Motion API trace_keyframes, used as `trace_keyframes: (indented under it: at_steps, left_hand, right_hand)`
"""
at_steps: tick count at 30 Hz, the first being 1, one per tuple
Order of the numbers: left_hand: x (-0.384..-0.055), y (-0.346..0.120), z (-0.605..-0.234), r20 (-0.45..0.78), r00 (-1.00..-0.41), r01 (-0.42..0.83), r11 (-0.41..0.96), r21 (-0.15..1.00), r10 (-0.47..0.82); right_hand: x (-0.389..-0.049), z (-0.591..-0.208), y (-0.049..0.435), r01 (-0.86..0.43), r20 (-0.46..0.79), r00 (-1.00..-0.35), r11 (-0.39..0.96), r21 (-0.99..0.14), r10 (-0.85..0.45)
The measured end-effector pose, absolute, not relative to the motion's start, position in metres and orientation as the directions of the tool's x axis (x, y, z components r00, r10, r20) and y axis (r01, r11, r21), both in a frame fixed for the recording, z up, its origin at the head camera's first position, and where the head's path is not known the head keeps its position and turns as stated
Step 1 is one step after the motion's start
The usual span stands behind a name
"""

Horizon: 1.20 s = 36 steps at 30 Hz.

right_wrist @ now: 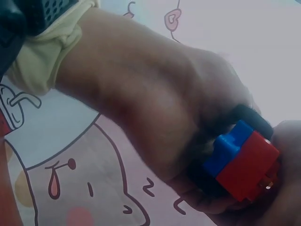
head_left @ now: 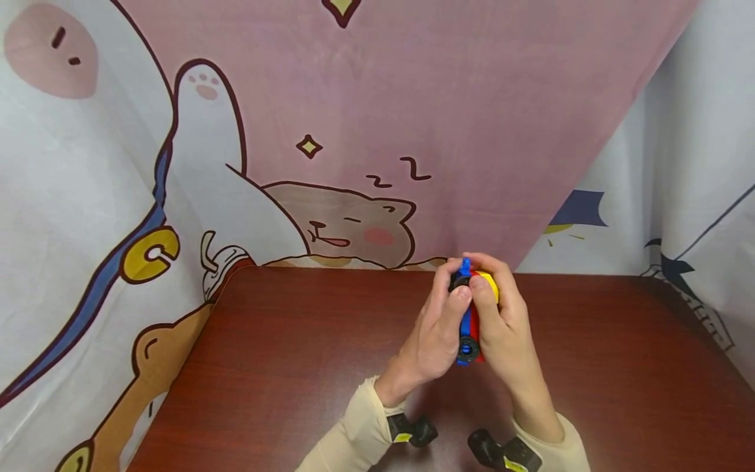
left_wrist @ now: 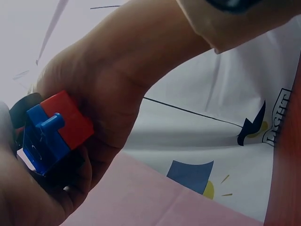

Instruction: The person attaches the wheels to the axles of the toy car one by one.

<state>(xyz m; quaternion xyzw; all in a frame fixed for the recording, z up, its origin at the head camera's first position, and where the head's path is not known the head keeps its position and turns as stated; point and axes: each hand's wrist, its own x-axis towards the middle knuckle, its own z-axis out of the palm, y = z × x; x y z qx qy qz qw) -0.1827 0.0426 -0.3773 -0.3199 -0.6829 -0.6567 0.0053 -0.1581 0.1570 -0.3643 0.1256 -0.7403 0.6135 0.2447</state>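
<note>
A small red and blue toy vehicle with black wheels and a yellow part is held between both hands, over the far right half of the table. It is turned on its side, so a wheel faces up toward the head camera. My left hand grips its left side, thumb pressed near the upper wheel. From the right, my right hand grips the red and yellow side, its thumb close to the other one. A blue peg sticks out of one end in the left wrist view. Palms and fingers hide much of the toy.
The dark red-brown table spreads below the hands. Behind it hangs a printed cloth with cartoon animals, and more cloth covers both sides. Black devices are strapped at both wrists over light sleeves.
</note>
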Motion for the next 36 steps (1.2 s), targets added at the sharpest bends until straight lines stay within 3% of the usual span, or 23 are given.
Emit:
trace_keyframes:
  at_steps: [8,16,21,24,29,32,36]
  left_hand:
    - [-0.184,0.042,-0.375,0.396,-0.820,0.400,-0.081,0.913,0.414]
    - [-0.187,0.039,-0.371,0.297,-0.885,0.251,-0.170,0.953,0.359]
    - [-0.192,0.034,-0.370,0.316,-0.917,0.248,-0.271,0.930,0.244]
    - [-0.193,0.034,-0.371,0.305,-0.926,0.235,-0.291,0.927,0.224]
    - [-0.191,0.037,-0.372,0.284,-0.926,0.216,-0.268,0.939,0.249]
    - [-0.193,0.038,-0.372,0.279,-0.926,0.220,-0.234,0.947,0.256]
    - [-0.194,0.040,-0.373,0.250,-0.934,0.200,-0.207,0.958,0.254]
  right_hand:
    - [-0.161,-0.368,0.157,-0.493,0.517,-0.848,0.184,-0.850,0.115]
    - [-0.163,-0.367,0.159,-0.441,0.450,-0.884,0.097,-0.892,0.128]
    - [-0.170,-0.374,0.158,-0.368,0.366,-0.906,0.030,-0.929,0.211]
    - [-0.170,-0.385,0.156,-0.288,0.282,-0.942,-0.004,-0.958,0.183]
    - [-0.160,-0.406,0.152,-0.141,0.172,-0.983,-0.356,-0.924,-0.056]
    - [-0.159,-0.412,0.149,-0.079,0.228,-0.953,-0.566,-0.821,-0.198]
    - [-0.159,-0.413,0.148,-0.123,0.334,-0.920,-0.659,-0.742,-0.203]
